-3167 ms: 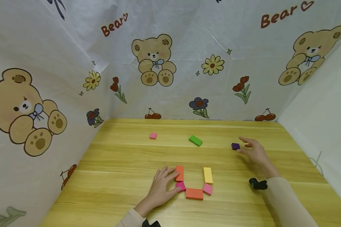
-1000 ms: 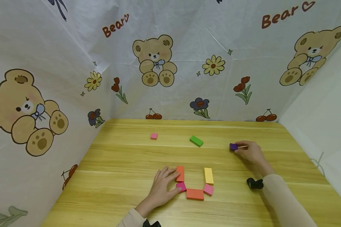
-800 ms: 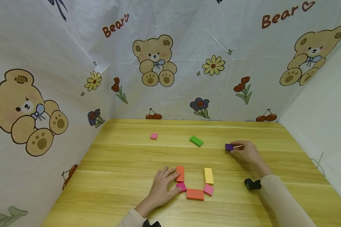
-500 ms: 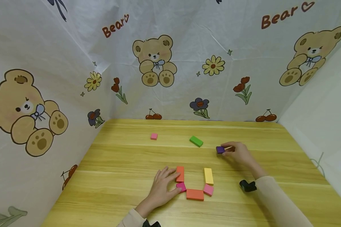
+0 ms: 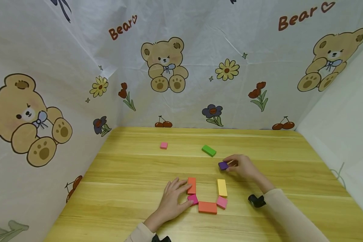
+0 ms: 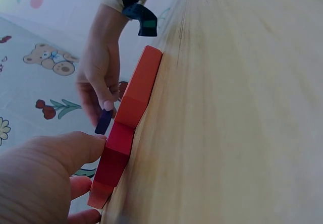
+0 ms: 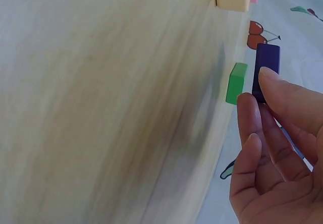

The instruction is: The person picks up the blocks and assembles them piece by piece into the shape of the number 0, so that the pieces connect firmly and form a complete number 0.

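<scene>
A green block (image 5: pixel 209 150) and yellow block (image 5: pixel 222 188) lie near the purple block (image 5: pixel 223 165), pinched above the desk (image 5: pixel 118 195) by the right hand (image 5: pixel 244 166); the left hand (image 5: pixel 171 201), fingers (image 5: pixel 184 187) loosely spread, touches a magenta block (image 5: pixel 192 199).

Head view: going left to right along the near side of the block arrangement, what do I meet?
Left hand → magenta block → horizontal orange-red block → nearer pink block → black wrist camera → right sleeve.
</scene>
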